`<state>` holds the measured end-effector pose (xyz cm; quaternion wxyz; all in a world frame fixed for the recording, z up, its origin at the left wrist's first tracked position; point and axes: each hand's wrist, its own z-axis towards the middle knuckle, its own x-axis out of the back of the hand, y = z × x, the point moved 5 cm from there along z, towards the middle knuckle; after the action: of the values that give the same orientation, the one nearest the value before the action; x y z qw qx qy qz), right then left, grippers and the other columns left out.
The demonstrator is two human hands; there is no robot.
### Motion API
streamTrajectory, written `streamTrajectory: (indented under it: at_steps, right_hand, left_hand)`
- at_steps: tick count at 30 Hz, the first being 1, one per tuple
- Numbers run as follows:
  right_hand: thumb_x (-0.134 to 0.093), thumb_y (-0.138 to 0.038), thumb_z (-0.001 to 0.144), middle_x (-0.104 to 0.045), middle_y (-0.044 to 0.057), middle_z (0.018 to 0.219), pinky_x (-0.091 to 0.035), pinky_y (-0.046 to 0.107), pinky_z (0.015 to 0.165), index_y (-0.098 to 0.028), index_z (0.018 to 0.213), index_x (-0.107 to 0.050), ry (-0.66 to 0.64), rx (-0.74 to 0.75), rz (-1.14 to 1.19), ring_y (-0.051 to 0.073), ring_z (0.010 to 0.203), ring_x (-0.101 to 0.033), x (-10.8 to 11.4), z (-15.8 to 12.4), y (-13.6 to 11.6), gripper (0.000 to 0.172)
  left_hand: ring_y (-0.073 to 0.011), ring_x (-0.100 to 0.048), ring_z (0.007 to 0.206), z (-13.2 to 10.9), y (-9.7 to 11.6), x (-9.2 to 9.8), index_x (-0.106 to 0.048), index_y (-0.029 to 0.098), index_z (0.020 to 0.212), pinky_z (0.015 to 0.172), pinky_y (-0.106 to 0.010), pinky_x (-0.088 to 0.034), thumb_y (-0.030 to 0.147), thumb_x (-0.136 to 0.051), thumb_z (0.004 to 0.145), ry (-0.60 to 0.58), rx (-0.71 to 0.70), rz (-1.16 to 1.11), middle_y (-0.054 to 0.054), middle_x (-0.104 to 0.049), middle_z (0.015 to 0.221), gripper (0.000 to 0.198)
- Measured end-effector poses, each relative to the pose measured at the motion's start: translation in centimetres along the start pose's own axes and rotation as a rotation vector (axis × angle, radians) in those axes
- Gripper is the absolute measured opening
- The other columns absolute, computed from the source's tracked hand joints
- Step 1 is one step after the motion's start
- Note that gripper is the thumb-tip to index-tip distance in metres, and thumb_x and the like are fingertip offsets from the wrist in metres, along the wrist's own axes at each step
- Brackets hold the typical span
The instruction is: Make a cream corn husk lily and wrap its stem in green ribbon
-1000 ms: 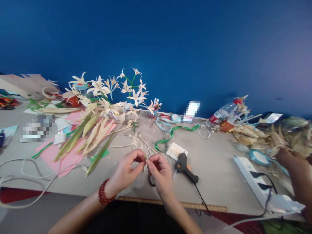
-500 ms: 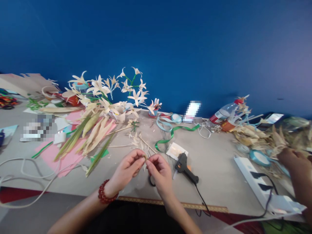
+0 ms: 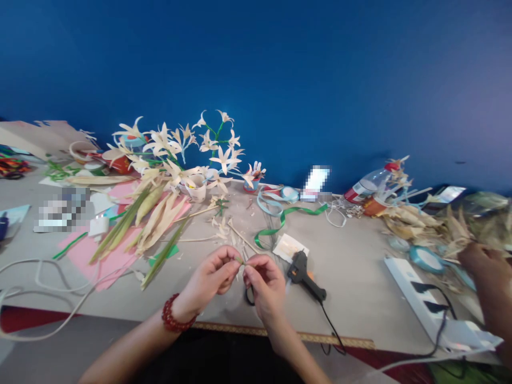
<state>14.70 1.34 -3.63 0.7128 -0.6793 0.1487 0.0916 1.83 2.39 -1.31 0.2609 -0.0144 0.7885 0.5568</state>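
Green sliver [image 3: 240, 261] is pinched by left grip [image 3: 216, 273] and right grip [image 3: 266, 279], both curled and angled inward.

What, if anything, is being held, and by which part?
A green piece, pinched by the left hand and the right hand; it's too small to tell by which part.

husks [image 3: 160, 226] lie on paper [image 3: 86, 260] left of the left hand [image 3: 214, 276], the glue gun [image 3: 307, 277] right of the right hand [image 3: 267, 282]. ribbon [image 3: 283, 216] lies behind it.
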Motion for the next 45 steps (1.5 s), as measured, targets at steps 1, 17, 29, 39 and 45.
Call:
streamTrajectory:
  at_steps: [1,17,29,39,45]
  right_hand:
    - [-0.075,-0.036,0.078,-0.06,-0.002,0.065,-0.042,0.023,0.048,-0.021,0.08,-0.067,-0.01,0.006,-0.001,0.01,0.05,-0.05,0.0,0.0,0.0,0.016]
    - [-0.064,-0.011,0.085,-0.071,0.005,0.083,-0.051,0.035,0.07,-0.029,0.101,-0.073,-0.3,0.486,-0.512,0.021,0.076,-0.065,-0.5,0.6,-5.1,0.026]
    - [-0.058,-0.023,0.092,-0.062,0.003,0.08,-0.047,0.027,0.063,-0.022,0.088,-0.065,-0.242,0.292,-0.418,0.015,0.067,-0.057,-0.5,0.4,-4.7,0.009]
    - [-0.069,-0.03,0.084,-0.056,-0.001,0.083,-0.041,0.018,0.044,-0.021,0.084,-0.065,-0.188,-0.073,0.158,0.007,0.055,-0.051,-0.3,0.8,-1.9,0.01]
    - [-0.071,-0.03,0.082,-0.061,-0.002,0.066,-0.043,0.019,0.046,-0.019,0.081,-0.064,-0.136,-0.076,0.131,0.008,0.049,-0.05,0.4,0.8,-1.8,0.013]
  left_hand:
    - [-0.003,-0.019,0.039,0.0,0.0,-0.1,-0.051,0.019,0.088,0.04,-0.017,-0.013,0.044,-0.064,0.085,-0.006,0.009,-0.015,0.012,-0.035,0.05,0.028]
    - [-0.0053,-0.028,0.044,-0.2,0.9,0.2,-0.055,0.018,0.08,0.043,-0.019,-0.024,0.032,-0.063,0.083,0.095,-0.145,0.305,0.009,-0.039,0.055,0.016]
    - [-0.0042,-0.028,0.043,-0.1,0.7,0.0,-0.056,0.017,0.084,0.04,-0.018,-0.022,0.037,-0.063,0.084,0.077,-0.111,0.271,0.008,-0.04,0.058,0.021]
    - [-0.002,-0.019,0.04,-0.2,0.0,-0.4,-0.053,0.019,0.085,0.039,-0.016,-0.015,0.039,-0.067,0.083,-0.027,0.021,-0.047,0.012,-0.034,0.053,0.025]
    - [-0.0085,-0.047,0.053,-0.3,0.7,0.2,-0.064,0.018,0.09,0.051,-0.021,-0.039,0.03,-0.063,0.084,-0.008,-0.181,0.183,0.002,-0.056,0.069,0.014]
